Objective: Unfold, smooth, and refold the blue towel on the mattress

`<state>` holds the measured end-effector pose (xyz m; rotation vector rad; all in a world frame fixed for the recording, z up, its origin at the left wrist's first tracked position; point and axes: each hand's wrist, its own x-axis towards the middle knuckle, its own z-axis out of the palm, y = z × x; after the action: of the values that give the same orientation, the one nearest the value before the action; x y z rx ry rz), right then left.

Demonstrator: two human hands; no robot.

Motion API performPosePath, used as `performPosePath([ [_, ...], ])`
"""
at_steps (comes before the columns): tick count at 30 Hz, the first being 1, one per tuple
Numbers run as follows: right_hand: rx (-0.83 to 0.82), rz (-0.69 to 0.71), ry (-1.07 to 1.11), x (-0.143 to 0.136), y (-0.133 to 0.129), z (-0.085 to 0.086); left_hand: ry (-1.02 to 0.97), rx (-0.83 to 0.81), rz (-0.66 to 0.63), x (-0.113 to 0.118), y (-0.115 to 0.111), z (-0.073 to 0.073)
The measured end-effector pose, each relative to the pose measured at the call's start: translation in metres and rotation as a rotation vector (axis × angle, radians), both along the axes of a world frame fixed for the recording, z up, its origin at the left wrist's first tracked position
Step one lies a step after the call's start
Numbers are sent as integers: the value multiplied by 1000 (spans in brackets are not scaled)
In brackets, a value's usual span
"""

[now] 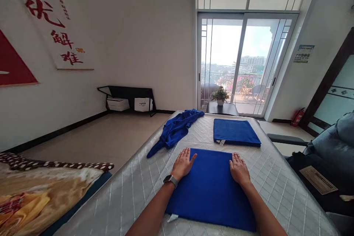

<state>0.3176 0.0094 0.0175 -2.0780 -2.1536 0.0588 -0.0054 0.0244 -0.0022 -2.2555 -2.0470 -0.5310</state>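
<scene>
A folded blue towel (210, 188) lies flat on the quilted silver mattress (138, 188) right in front of me. My left hand (183, 163) rests palm down on the towel's far left corner, fingers spread. My right hand (239, 169) presses flat on its far right corner. A watch sits on my left wrist. Beyond, a second folded blue towel (235, 132) lies on the mattress. A crumpled blue towel (177, 129) is heaped at the mattress's far left edge.
A patterned blanket (41, 191) lies at the lower left. A dark chair (326, 162) stands close on the right. Sliding glass doors (243, 62), a small table with a potted plant (220, 96), a black shelf (127, 97) and a fire extinguisher (297, 117) stand at the back.
</scene>
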Motion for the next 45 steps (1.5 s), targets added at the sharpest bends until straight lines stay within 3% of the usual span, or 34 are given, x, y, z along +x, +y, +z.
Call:
performPosePath([
  [11,-16,-21,-14,0,2,-2,-5,2,2,1,-1,1],
  [28,22,-57,-39,-13,-27,28,22,113,-57,-5,-2,-2],
  [37,1,20,-24,-8,-70,5,40,109,-61,-8,2,-8],
  [45,-31,2,10,-6,-73,1,74,105,-68,-7,1,-6],
])
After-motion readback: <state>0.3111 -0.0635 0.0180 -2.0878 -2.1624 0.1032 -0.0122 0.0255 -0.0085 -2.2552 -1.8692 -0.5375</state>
